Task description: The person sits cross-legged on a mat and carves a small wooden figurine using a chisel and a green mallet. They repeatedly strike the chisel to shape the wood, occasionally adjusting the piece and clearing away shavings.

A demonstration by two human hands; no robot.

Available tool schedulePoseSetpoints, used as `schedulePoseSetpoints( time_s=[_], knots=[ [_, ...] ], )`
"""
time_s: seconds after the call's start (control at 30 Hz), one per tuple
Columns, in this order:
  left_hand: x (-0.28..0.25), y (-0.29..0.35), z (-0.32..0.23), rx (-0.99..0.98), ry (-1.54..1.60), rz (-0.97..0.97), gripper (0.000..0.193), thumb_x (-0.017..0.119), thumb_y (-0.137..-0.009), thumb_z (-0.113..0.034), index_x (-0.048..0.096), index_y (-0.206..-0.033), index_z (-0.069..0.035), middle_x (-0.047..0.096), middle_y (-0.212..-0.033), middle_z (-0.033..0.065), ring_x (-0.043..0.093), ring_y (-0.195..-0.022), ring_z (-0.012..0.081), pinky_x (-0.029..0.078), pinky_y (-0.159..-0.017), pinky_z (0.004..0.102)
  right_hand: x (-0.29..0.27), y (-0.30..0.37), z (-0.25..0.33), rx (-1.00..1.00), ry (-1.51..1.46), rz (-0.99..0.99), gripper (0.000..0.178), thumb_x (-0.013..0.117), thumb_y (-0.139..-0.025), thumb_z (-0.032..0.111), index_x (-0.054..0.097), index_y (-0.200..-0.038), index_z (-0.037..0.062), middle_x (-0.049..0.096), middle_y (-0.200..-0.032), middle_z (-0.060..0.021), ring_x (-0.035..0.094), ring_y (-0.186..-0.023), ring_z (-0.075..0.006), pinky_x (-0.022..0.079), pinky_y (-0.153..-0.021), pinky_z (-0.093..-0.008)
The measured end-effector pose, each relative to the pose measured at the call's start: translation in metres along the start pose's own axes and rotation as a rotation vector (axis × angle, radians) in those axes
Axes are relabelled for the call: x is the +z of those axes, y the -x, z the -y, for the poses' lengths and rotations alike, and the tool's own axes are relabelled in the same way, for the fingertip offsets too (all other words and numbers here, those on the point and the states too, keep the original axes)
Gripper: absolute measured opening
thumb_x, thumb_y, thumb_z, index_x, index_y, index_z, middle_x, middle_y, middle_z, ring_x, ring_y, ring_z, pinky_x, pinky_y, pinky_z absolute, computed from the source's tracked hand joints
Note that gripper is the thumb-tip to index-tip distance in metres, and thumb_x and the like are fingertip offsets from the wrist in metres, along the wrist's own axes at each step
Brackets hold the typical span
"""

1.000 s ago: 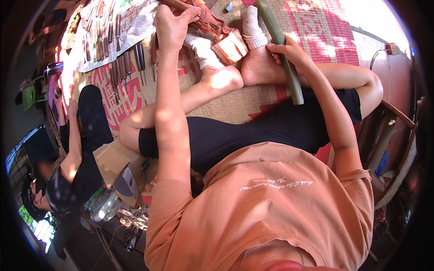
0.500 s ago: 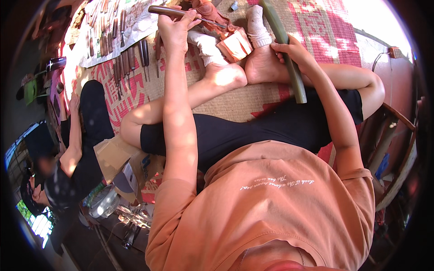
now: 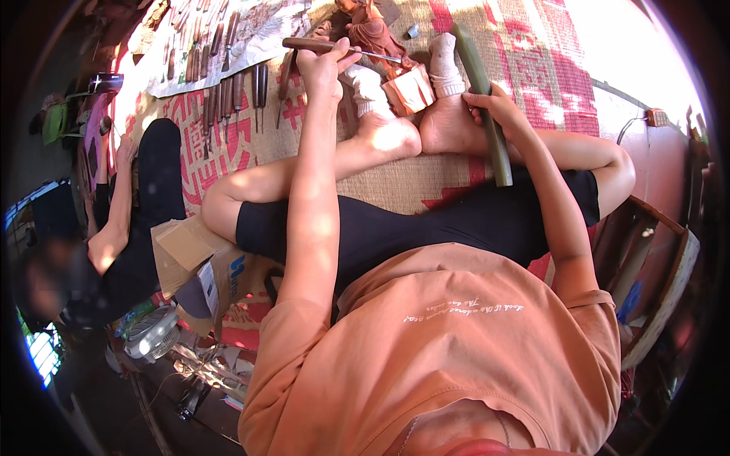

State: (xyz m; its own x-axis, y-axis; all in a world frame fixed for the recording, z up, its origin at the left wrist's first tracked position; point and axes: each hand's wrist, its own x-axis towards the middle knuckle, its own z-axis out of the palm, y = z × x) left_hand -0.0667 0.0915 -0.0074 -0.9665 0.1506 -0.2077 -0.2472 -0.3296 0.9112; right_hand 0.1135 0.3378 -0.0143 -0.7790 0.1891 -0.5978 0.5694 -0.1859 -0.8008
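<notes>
Chisel (image 3: 334, 47) lies crosswise in left hand (image 3: 323, 64), fist closed on handle, blade aimed right at carving (image 3: 376, 34) just beside. Right hand (image 3: 498, 114) wraps green stick (image 3: 480, 99), running away from body.

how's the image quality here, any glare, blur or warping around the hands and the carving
Head view: sun blows out the mat at top right to near white; the left hand with its chisel and the right hand on the long stick are sharp; fisheye bends edges, black vignette rims the frame.
</notes>
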Motion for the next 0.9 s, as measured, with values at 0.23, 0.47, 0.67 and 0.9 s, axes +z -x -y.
schedulePoseSetpoints(
  time_s=[0.23,0.47,0.67,0.9],
  knots=[
    [-0.025,0.001,-0.01,-0.017,0.611,0.112,0.012,0.064,-0.085,0.003,0.054,-0.091,0.003,0.065,-0.09,0.0171,0.067,-0.087,0.0355,0.06,-0.082,0.0459,-0.004,-0.001,-0.002,0.001,-0.004,0.016,0.02,0.066,-0.086,0.013,0.051,-0.095,0.0033,0.054,-0.074,-0.002,0.052,-0.062,-0.0091,0.046,-0.053,-0.0244],
    [0.007,0.015,-0.021,0.236,-0.06,0.116,0.031,0.067,-0.082,0.006,0.044,-0.102,0.001,0.062,-0.087,0.0141,0.068,-0.078,0.0291,0.063,-0.069,0.0379,-0.004,-0.002,-0.002,0.003,-0.014,0.043,0.021,0.066,-0.087,0.015,0.051,-0.098,0.0049,0.053,-0.073,0.0,0.05,-0.06,-0.0068,0.044,-0.055,-0.0226],
    [0.011,0.006,-0.01,0.244,-0.134,0.149,0.039,0.068,-0.081,0.005,0.04,-0.109,0.003,0.061,-0.089,0.0166,0.067,-0.072,0.0234,0.062,-0.066,0.0346,-0.004,-0.003,-0.003,0.006,-0.033,0.043,0.02,0.065,-0.087,0.014,0.051,-0.097,0.0045,0.053,-0.074,-0.0006,0.05,-0.06,-0.0074,0.044,-0.054,-0.0228],
    [0.009,-0.01,-0.013,0.16,-0.166,0.197,0.038,0.066,-0.081,0.007,0.039,-0.108,0.005,0.06,-0.09,0.0185,0.067,-0.072,0.0266,0.063,-0.064,0.0373,-0.006,-0.006,-0.004,0.009,-0.027,0.051,0.02,0.065,-0.087,0.014,0.05,-0.095,0.0039,0.054,-0.077,-0.0017,0.051,-0.062,-0.0082,0.046,-0.054,-0.0234]
  ],
)
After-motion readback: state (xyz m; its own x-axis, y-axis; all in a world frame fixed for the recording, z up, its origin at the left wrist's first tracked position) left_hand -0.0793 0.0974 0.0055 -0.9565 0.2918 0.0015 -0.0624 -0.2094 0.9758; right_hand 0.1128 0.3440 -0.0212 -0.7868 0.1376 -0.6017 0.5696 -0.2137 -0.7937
